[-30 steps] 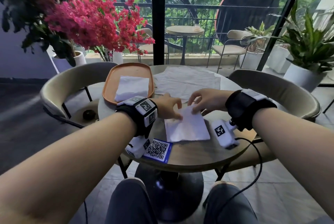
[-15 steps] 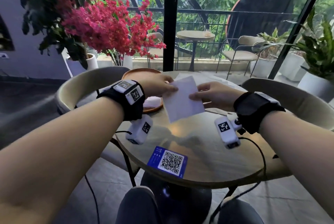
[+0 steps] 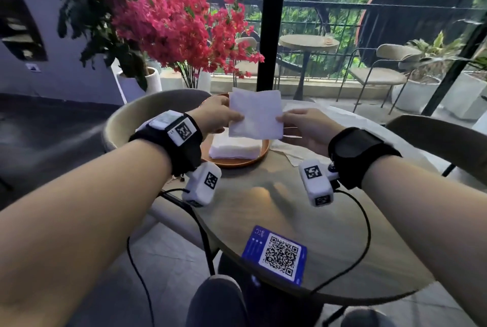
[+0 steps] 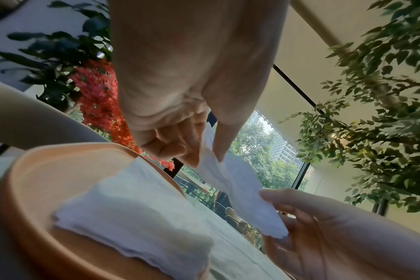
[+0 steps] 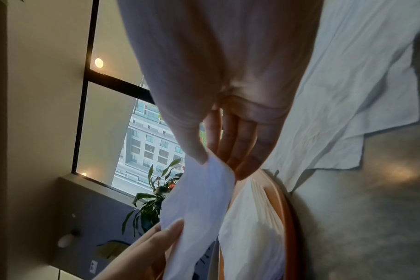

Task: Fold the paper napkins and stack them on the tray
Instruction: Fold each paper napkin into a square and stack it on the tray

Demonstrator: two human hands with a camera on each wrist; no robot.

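A folded white napkin (image 3: 255, 115) hangs in the air above the orange tray (image 3: 232, 162). My left hand (image 3: 220, 118) pinches its left edge between thumb and fingers, and my right hand (image 3: 299, 126) pinches its right edge. Below it, a stack of folded napkins (image 3: 235, 147) lies on the tray. In the left wrist view the held napkin (image 4: 237, 191) sags between both hands over the stack of napkins (image 4: 132, 214). In the right wrist view my thumb and fingers pinch the napkin's corner (image 5: 211, 174). Unfolded napkins (image 3: 295, 154) lie spread on the table right of the tray.
The round table (image 3: 290, 210) carries a blue QR card (image 3: 276, 254) near its front edge. Beige chairs (image 3: 137, 113) stand left and right of the table. Red flowers (image 3: 179, 26) and potted plants rise behind the tray by a glass wall.
Both hands lifted the folded napkin off the table and carried it left and away, from the table's middle to above the tray's stack.
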